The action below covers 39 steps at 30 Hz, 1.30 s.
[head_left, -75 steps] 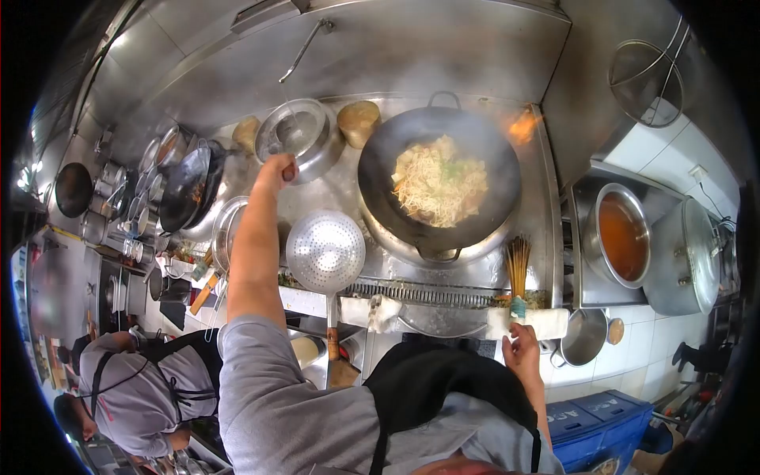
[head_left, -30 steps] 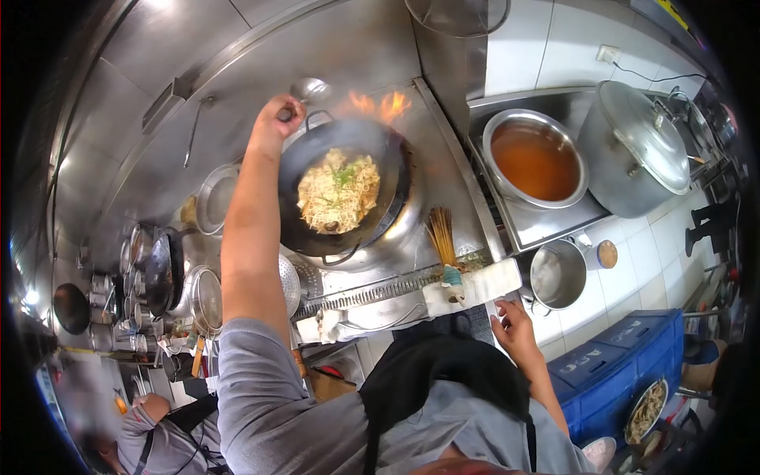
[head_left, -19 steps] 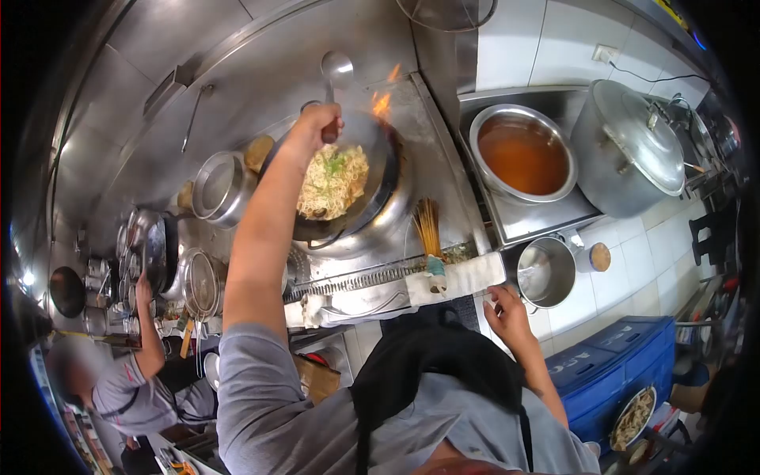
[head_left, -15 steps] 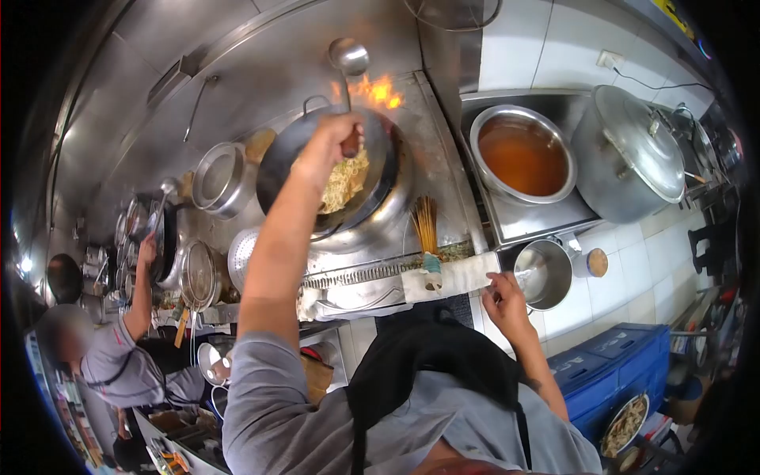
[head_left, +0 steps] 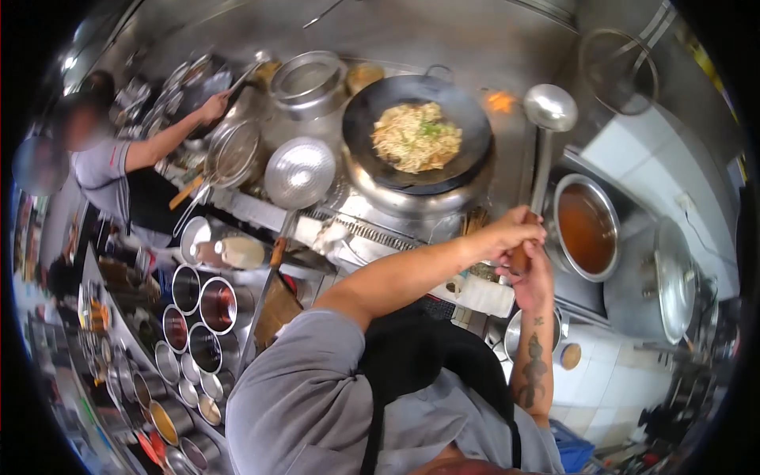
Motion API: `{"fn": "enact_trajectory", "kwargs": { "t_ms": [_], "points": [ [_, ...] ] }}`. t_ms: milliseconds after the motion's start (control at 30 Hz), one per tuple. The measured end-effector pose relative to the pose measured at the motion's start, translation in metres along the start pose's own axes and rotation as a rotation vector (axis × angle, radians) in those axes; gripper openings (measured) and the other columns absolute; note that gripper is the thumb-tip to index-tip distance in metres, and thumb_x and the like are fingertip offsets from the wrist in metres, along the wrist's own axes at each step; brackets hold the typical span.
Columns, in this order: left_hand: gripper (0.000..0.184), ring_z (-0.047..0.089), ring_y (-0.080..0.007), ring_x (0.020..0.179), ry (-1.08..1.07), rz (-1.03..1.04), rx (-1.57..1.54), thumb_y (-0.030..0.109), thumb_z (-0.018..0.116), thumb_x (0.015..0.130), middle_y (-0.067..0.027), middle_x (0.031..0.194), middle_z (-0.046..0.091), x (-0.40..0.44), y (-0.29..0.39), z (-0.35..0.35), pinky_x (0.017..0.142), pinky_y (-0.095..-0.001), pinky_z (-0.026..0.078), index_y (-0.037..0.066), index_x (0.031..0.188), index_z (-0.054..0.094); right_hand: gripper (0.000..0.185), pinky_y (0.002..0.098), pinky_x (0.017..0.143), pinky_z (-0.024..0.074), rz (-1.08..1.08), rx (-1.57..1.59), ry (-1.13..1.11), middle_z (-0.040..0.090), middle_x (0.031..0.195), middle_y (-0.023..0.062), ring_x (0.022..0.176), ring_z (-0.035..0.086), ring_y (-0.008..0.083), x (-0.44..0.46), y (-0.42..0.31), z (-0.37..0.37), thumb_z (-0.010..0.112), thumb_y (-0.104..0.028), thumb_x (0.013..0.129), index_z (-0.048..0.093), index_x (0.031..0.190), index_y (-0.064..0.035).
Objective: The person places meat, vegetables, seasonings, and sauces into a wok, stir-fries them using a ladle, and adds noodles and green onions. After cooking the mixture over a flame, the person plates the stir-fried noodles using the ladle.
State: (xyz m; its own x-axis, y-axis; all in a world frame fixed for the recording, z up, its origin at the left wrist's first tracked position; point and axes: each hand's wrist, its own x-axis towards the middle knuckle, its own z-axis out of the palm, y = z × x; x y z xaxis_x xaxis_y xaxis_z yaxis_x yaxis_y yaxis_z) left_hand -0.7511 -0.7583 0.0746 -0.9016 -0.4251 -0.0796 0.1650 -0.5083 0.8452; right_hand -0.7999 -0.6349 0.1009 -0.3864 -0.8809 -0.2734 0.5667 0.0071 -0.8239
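Note:
Both my hands meet on the ladle (head_left: pixel 549 109), right of the wok and beside the stove's front edge. My left hand (head_left: pixel 516 231) is closed around the upper part of its wooden handle. Just below, my right hand (head_left: pixel 532 273) is closed around the handle's lower end. The ladle's bowl points away from me and hangs over the stove's right side. In the black wok (head_left: pixel 364 150), on its burner, lies a heap of noodles (head_left: pixel 416 138) with green bits. A bamboo brush (head_left: pixel 475 220) is partly hidden behind my left forearm.
A small flame (head_left: pixel 499 101) shows behind the wok. To the right stand a bowl of reddish-brown liquid (head_left: pixel 587 229) and a large lidded pot (head_left: pixel 651 285). A perforated strainer (head_left: pixel 301 172) lies left of the wok. Several sauce containers (head_left: pixel 218 305) and another person (head_left: pixel 111 170) are at left.
My left hand has carried the ladle from over the wok to the right. My right hand has left the cloth at the stove edge and joined the handle. The flames have shrunk; the view has turned left.

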Motion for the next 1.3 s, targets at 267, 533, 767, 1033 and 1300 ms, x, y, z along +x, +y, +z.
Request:
{"fn": "enact_trajectory", "kwargs": {
  "t_ms": [267,533,767,1033,1300],
  "points": [
    [0.055,0.057,-0.0195,0.100,-0.002,0.086,0.539,0.039,0.059,0.090,-0.0160,0.114,0.059,-0.042,0.027,-0.045,0.078,-0.0304,0.048,0.002,0.129,0.046,0.032,0.0271,0.039,0.0398,-0.007,-0.384,0.238,0.054,0.074,0.0037,0.052,0.052,0.0124,0.041,0.001,-0.037,0.054,-0.009,0.082,0.049,0.114,-0.0065],
    [0.079,0.051,-0.0425,0.110,0.783,-0.105,1.692,0.037,0.071,0.072,-0.0299,0.121,0.048,-0.216,0.005,-0.259,0.092,-0.0492,0.042,-0.004,0.132,0.038,0.021,0.0276,0.038,0.0403,-0.508,-0.973,0.387,0.053,0.063,0.0039,0.043,0.050,0.0125,0.056,0.104,-0.119,0.054,-0.005,0.080,0.052,0.101,-0.0012],
    [0.092,0.050,-0.0471,0.113,0.801,-0.620,1.293,0.052,0.063,0.071,-0.0339,0.126,0.043,-0.239,-0.008,-0.307,0.093,-0.0499,0.043,-0.001,0.137,0.029,0.030,0.0279,0.041,0.0416,-0.208,-0.952,0.429,0.054,0.065,0.0060,0.047,0.053,0.0121,0.071,0.059,-0.068,0.056,-0.004,0.080,0.053,0.108,0.0047],
    [0.091,0.055,-0.0464,0.104,0.643,-0.577,1.453,0.041,0.073,0.066,-0.0315,0.116,0.050,-0.253,-0.010,-0.333,0.088,-0.0476,0.047,-0.006,0.131,0.031,0.016,0.0302,0.042,0.0419,-0.185,-0.910,0.525,0.055,0.066,0.0118,0.048,0.054,0.0150,0.079,0.044,-0.047,0.056,-0.006,0.079,0.055,0.091,0.0034],
    [0.054,0.060,-0.0290,0.092,0.696,-0.144,0.905,0.014,0.067,0.072,-0.0166,0.104,0.058,-0.264,-0.025,-0.370,0.076,-0.0352,0.050,-0.001,0.119,0.045,0.009,0.0290,0.037,0.0359,-0.366,-1.081,0.477,0.050,0.056,0.0050,0.040,0.048,0.0127,0.090,0.060,-0.071,0.058,-0.005,0.082,0.053,0.088,0.0000]
  ]
}}
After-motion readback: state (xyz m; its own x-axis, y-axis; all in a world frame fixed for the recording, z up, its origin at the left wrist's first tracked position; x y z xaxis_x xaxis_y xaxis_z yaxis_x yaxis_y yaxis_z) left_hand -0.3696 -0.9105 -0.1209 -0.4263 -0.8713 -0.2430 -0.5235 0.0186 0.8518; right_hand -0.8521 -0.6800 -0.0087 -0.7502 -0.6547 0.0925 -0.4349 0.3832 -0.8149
